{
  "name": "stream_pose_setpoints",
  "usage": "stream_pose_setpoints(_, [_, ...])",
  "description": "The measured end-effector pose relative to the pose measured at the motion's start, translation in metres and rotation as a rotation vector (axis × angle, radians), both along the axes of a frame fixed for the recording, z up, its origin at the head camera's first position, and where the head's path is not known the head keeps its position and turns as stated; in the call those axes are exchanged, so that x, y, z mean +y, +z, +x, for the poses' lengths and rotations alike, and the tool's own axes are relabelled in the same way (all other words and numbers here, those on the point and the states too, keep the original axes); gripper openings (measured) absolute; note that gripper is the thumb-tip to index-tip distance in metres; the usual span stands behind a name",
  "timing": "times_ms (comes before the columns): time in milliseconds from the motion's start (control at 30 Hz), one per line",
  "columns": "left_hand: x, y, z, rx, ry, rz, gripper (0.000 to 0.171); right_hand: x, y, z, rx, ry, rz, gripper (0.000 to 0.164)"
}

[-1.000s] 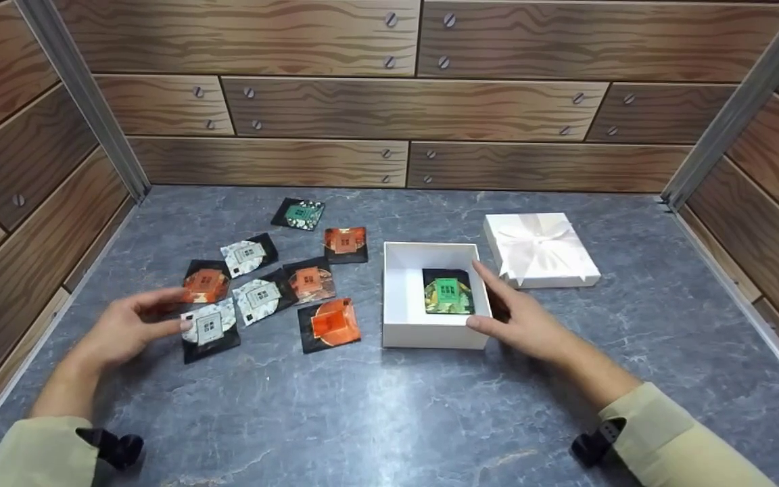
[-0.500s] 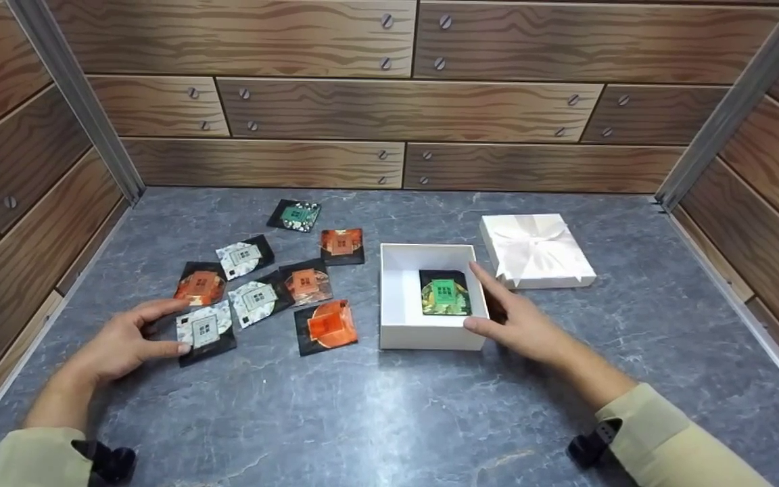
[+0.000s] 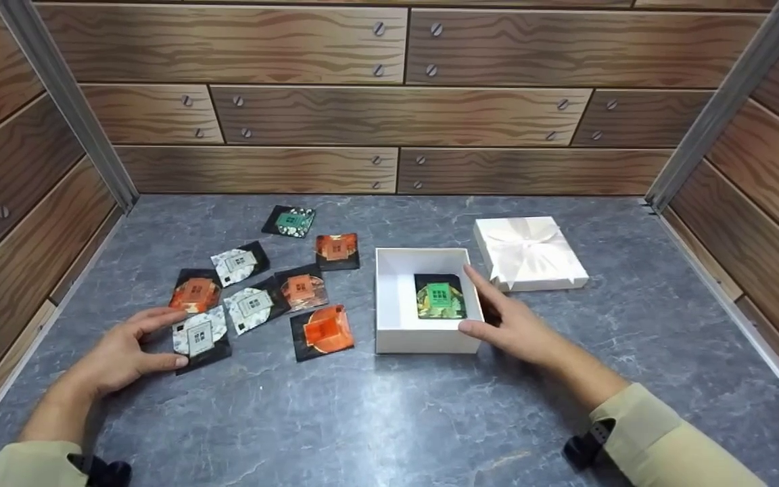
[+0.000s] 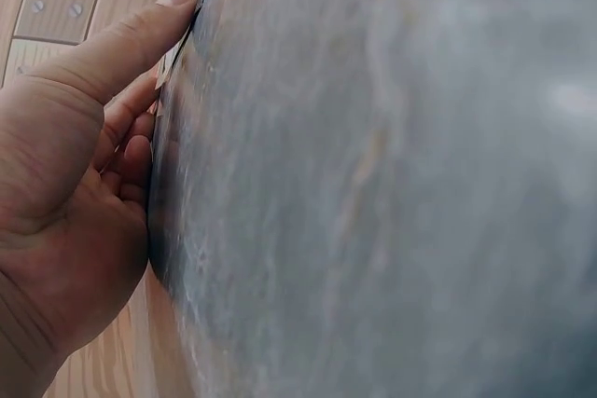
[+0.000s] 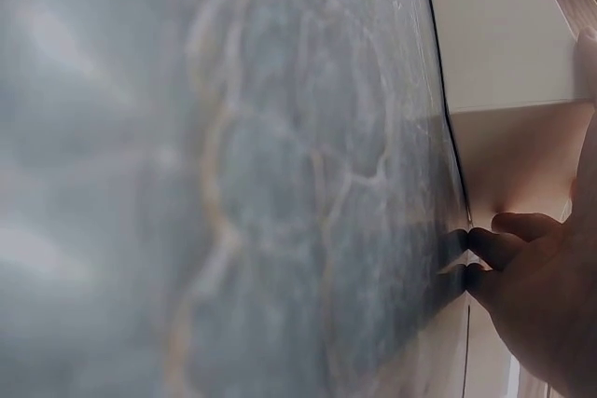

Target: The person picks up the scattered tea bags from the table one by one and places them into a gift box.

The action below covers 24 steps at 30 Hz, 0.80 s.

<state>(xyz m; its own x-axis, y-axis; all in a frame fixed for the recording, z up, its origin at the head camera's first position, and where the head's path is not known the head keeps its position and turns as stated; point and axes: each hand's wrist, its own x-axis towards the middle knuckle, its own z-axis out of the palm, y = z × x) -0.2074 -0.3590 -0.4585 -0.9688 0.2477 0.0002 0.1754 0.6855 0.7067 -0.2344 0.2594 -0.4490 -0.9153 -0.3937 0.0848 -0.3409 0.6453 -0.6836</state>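
Note:
My left hand (image 3: 115, 352) is at the left of the table, thumb and index finger spread along the near-left side of a white-and-black square sachet (image 3: 201, 340). The thumb tip is right at its edge; in the left wrist view the thumb (image 4: 131, 48) overlaps the packet, seen edge-on. My right hand (image 3: 518, 325) holds a white open gift box (image 3: 427, 341) by its right wall, thumb and index finger over the rim. In the right wrist view its other fingers (image 5: 504, 249) are bent low against the box side. Inside lies a green-and-black sachet (image 3: 440, 297).
Orange sachets (image 3: 322, 330), more white ones (image 3: 254, 304) and a dark green one (image 3: 289, 221) lie spread left of the box. A white lid (image 3: 531, 253) with a ribbon bow sits behind it to the right. Wood-patterned panels (image 3: 254, 169) enclose the table (image 3: 335, 419).
My left thumb has shifted down from the white sachet's face to its near-left corner, the fingers spreading a little. The view has tilted slightly. The right hand stays on the box.

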Motion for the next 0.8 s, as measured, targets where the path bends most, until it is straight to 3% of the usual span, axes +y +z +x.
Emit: stream_pose_setpoints(800, [0.0018,0.0021,-0.0004,-0.038,-0.025,0.003,0.072,-0.0002,-0.0006,-0.0006,-0.006,-0.002,-0.008,0.096])
